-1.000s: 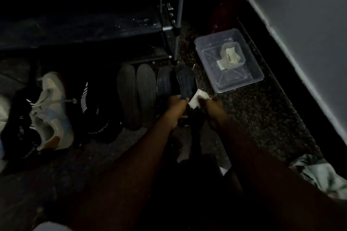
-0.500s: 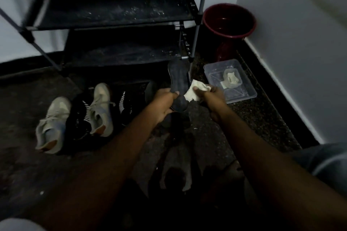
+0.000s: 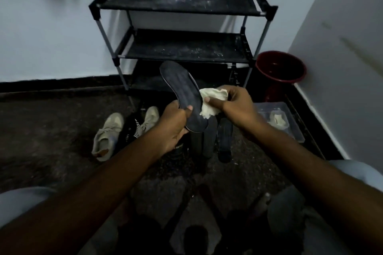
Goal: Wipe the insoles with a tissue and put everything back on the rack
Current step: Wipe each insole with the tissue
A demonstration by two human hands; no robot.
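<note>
My left hand [image 3: 173,125] grips the heel end of a dark insole [image 3: 181,89], which it holds raised in front of the black three-shelf rack [image 3: 182,47]. A crumpled white tissue [image 3: 212,99] lies against the insole's right edge, pinched in my right hand [image 3: 234,101]. Other dark insoles [image 3: 224,136] lie on the floor just below my hands. A pair of beige sneakers [image 3: 107,134] and black striped shoes [image 3: 130,132] lie on the floor to the left.
A dark red bucket [image 3: 280,68] stands right of the rack by the wall. A clear plastic box [image 3: 290,122] holding tissue sits on the floor at the right. My knees are at the lower corners. The floor is dark speckled stone.
The insole has been lifted from the floor up in front of the rack, both hands rising with it. The view has tilted upward, bringing the whole rack in.
</note>
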